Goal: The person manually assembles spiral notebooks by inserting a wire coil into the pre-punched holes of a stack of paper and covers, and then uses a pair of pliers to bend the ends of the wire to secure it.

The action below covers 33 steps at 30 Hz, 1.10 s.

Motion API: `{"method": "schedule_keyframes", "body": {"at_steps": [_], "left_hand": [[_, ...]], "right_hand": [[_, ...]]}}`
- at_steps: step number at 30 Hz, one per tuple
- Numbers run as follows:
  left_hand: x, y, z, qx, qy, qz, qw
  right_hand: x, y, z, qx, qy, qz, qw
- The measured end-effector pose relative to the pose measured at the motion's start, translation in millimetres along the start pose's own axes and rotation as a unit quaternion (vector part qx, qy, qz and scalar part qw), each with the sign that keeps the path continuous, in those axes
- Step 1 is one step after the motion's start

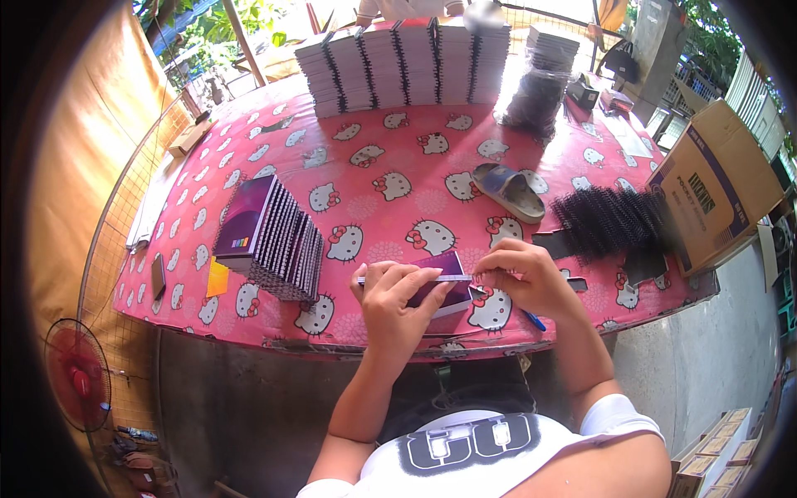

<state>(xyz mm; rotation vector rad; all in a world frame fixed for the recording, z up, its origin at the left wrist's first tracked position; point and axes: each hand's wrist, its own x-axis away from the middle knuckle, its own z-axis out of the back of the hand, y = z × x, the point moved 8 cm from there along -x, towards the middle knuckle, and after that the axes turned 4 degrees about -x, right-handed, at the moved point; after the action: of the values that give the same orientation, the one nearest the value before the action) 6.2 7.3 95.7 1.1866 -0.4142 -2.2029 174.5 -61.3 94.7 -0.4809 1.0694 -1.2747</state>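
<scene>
Head view: person seated at a table (274, 336), both hands on one notebook (444, 282).
Left hand (397, 303): fingers curled over the notebook's near-left edge, closed on it from above.
Right hand (525, 278): fingertips pinched together on the notebook's right end, where a thin dark strip, probably a binding coil, runs along its upper edge.
Notebook: small, purple-covered, lying flat at the table's near edge, between the two hands.
Handling: judged light and fairly stiff as a block, though the covers would flex; the glossy cover may slip, so the edges and the spine side offer the surest hold.
Slanted stack (274, 241): bound purple notebooks fanned like fallen dominoes, left of the notebook.
Loose coils (610, 222): black heap, right of the notebook and farther back.
Sandal (508, 191): grey, beyond the notebook, near mid-table.
Far stacks (407, 62): tall rows of white pads with dark spines, well beyond the notebook at the far edge.
Carton (714, 183): brown, right of the coils, off the table's corner.
Fan (76, 375): red, well left of the notebook, below table level.
</scene>
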Motion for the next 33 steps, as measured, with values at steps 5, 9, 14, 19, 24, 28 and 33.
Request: {"method": "schedule_keyframes", "body": {"at_steps": [5,9,14,19,24,28,33], "left_hand": [[-2,6,8,-0.030,0.016,-0.015,0.999],[0,6,8,-0.026,0.012,-0.021,0.999],[5,-4,4,-0.013,-0.003,-0.022,1.000],[7,-1,9,-0.025,0.011,-0.033,0.999],[3,1,8,-0.029,0.010,-0.033,0.999],[3,1,8,-0.020,-0.001,-0.030,0.999],[6,3,8,-0.036,0.006,-0.029,0.999]], "right_hand": [[-4,-5,-11,0.039,0.012,-0.052,0.998],[1,-26,-18,0.167,0.063,0.059,0.982],[-1,-24,-23,0.152,0.053,0.026,0.987],[-1,-34,-26,0.151,0.093,0.067,0.982],[-4,-43,-23,0.153,0.091,0.038,0.983],[-6,-37,-25,0.105,0.044,0.064,0.991],[-4,-45,-27,0.133,0.112,0.078,0.982]]}}
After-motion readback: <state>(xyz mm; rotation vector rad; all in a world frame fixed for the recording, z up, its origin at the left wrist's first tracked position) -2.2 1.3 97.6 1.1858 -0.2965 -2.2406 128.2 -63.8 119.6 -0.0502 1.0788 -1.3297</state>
